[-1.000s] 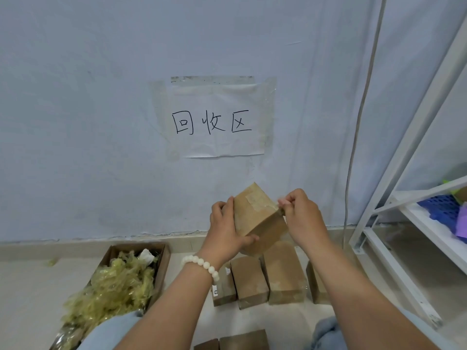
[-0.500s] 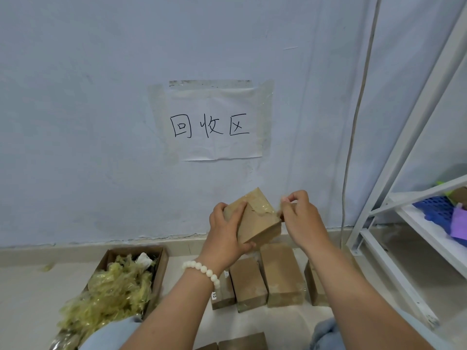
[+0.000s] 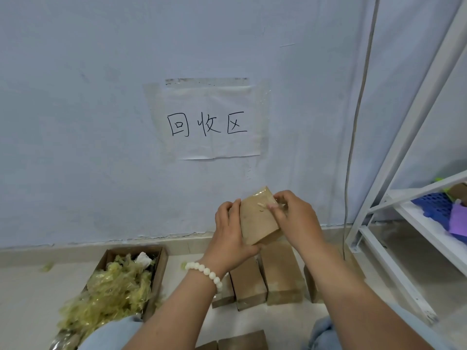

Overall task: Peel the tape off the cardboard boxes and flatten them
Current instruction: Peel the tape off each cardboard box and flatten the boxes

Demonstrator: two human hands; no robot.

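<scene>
I hold a small brown cardboard box (image 3: 255, 221) up in front of the wall. My left hand (image 3: 228, 233) grips its left side and lower corner, a white bead bracelet on that wrist. My right hand (image 3: 294, 218) is at the box's upper right, thumb and fingers pinching clear tape (image 3: 274, 202) that shines across the top end of the box. Several more closed brown boxes (image 3: 280, 274) stand in a row on the floor just below my hands.
An open cardboard box (image 3: 158, 271) at lower left is stuffed with crumpled yellowish tape. A white metal shelf frame (image 3: 394, 188) with blue and purple items stands at the right. A paper sign is taped to the wall. Two more boxes (image 3: 242, 342) lie near my knees.
The held box has dropped slightly and turned so its broad face points toward me. My right hand has moved from the box's right corner onto its top end, pinching the tape.
</scene>
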